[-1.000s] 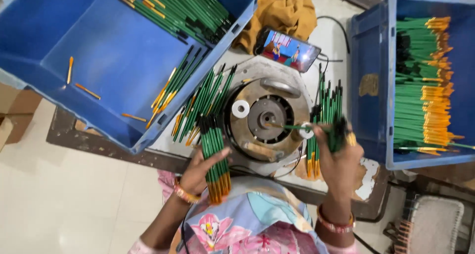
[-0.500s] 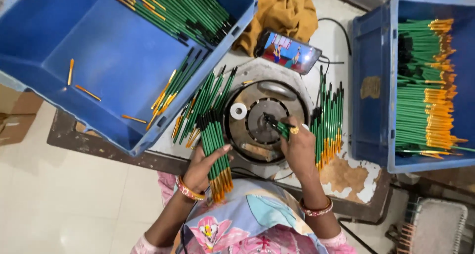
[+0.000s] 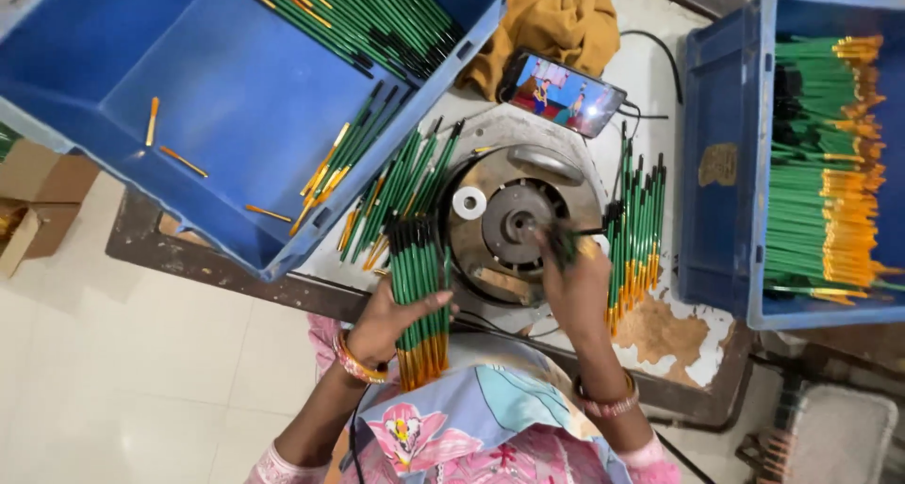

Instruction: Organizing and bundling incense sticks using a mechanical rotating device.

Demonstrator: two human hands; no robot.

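Left hand (image 3: 391, 316) clamps bundle of green pencils (image 3: 418, 295), lower centre, fanned for easy feeding. Right hand (image 3: 575, 281) pinches single pencil (image 3: 561, 244) against round machine (image 3: 517, 222), centre frame. Finished pile (image 3: 636, 229) right of machine.

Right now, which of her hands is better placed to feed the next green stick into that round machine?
Probably the right hand: it sits at the round machine, pressing one green stick toward its hub. The left hand is full, clutching the bundle of green sticks beside it.
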